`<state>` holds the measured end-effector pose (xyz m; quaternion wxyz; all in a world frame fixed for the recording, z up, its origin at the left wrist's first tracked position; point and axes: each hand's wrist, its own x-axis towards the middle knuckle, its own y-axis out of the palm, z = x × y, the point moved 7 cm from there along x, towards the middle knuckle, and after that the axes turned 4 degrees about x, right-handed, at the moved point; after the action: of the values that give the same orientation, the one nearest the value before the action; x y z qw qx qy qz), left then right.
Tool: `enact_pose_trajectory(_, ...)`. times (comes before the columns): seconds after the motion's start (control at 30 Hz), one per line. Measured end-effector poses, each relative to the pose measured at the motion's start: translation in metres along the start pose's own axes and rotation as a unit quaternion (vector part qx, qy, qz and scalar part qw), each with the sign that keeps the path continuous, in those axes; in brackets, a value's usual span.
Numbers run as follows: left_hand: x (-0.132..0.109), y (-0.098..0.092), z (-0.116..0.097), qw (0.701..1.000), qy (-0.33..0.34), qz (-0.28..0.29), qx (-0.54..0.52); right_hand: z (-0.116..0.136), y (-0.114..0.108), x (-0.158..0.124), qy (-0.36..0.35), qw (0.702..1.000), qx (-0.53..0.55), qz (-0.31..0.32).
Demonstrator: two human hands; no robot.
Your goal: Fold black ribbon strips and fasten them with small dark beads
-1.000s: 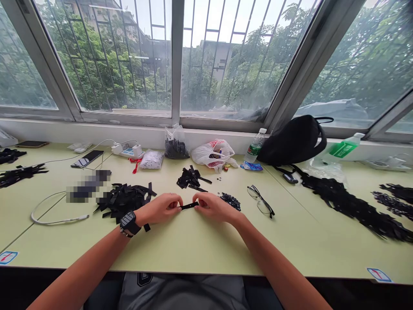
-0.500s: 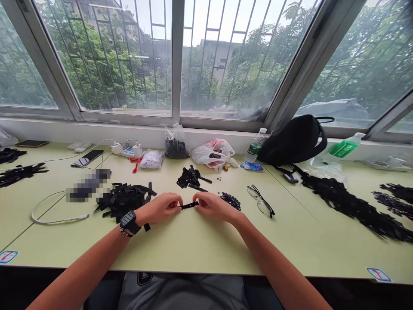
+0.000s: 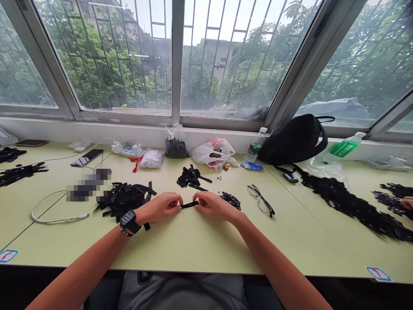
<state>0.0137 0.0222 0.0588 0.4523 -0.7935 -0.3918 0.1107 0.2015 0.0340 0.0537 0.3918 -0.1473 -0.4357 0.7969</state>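
Pale green laminate desk [image 3: 193,245] running under a wide metal-framed window [image 3: 176,56], with barred panes and trees beyond. Along the far right of the desk, a long black mass of strips [image 3: 348,209]; at the very edge of the view, new since the earlier frames, a second person's hand [image 3: 408,202] over a dark beaded band [image 3: 392,204]. Against the sill, a black fabric bag [image 3: 293,140], a white plastic carrier bag [image 3: 213,153], a clear bag of dark parts [image 3: 176,144], a green-labelled water bottle [image 3: 256,145] and a white power strip [image 3: 127,150]. Nearer, a loose heap of flat black strips [image 3: 124,199] just beside the left hand [image 3: 158,207], with one strip end poking out by the wrist. Straight ahead, a smaller black heap [image 3: 190,178]. Just beyond the right hand [image 3: 214,206], a small pile of black parts [image 3: 230,200], and further right, wire-rimmed glasses [image 3: 260,200]. On the left wrist, a black watch [image 3: 129,221]. Fingers of both hands narrowly pinched, the fingertips [image 3: 178,206] gripping one short black strip [image 3: 189,205] over the desk, its ends in the two grips.
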Motion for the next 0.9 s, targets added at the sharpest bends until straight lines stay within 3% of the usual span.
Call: enact_pose_trajectory(0.9,-0.0003,0.0007,0.0024,1.000,0.005,0.007,0.000,0.0039,-0.0016,-0.0001,-0.002,1.000,-0.001,0.005)
